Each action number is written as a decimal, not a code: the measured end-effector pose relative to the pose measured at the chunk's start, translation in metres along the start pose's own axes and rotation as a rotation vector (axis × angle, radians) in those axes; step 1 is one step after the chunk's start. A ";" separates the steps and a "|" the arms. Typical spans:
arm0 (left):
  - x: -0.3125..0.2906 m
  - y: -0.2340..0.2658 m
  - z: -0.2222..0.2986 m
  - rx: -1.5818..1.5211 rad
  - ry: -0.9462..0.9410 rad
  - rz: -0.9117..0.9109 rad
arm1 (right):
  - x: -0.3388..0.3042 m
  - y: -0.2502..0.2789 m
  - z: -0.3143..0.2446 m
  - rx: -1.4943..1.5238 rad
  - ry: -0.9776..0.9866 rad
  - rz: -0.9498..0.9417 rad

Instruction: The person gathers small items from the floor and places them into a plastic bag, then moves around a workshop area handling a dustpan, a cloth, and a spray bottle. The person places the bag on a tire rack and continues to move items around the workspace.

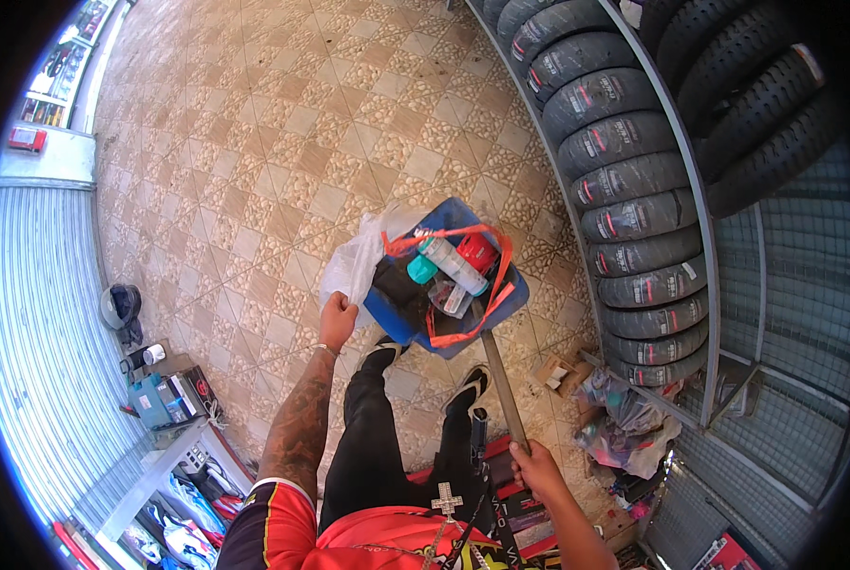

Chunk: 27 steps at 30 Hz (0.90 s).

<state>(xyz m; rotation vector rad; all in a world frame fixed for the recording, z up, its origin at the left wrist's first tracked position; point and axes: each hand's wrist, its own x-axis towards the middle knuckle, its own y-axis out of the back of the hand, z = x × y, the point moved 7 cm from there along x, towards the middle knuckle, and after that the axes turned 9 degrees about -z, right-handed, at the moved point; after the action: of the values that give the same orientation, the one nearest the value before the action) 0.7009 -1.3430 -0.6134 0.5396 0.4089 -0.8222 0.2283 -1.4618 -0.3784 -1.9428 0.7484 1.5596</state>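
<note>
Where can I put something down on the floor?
The tiled floor is bare beyond the blue bin, between the corrugated panel and the racked motorcycle tires. It's crowded by the tires' near end, with plastic bags and a cardboard box.

Your left arm [299, 418] reaches forward, elbow nearly straight, forearm tattooed. Your left hand [338, 320] farther from body, fingers curled in tight grip. Your right forearm [575, 521] enters at lower right, slanting forward and inward. Your right hand [536, 469] nearer body, fingers wrapped closed. Your legs [376, 442] stand apart.
</note>
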 end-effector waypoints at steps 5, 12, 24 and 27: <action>0.011 0.007 0.018 -0.054 -0.071 0.045 | 0.016 -0.003 -0.026 0.037 0.032 0.048; 0.020 0.010 0.029 -0.296 -0.086 0.019 | 0.029 0.009 -0.049 -0.010 0.149 0.107; 0.031 0.018 0.081 0.091 -0.088 0.201 | 0.067 0.001 -0.037 -0.048 0.257 0.171; 0.043 0.024 0.082 0.047 -0.110 0.240 | 0.071 0.004 -0.016 -0.079 0.208 0.173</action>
<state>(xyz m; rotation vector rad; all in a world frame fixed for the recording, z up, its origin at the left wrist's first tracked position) 0.7569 -1.4033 -0.5644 0.5719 0.2188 -0.6277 0.2497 -1.4824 -0.4452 -2.1728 0.9767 1.5200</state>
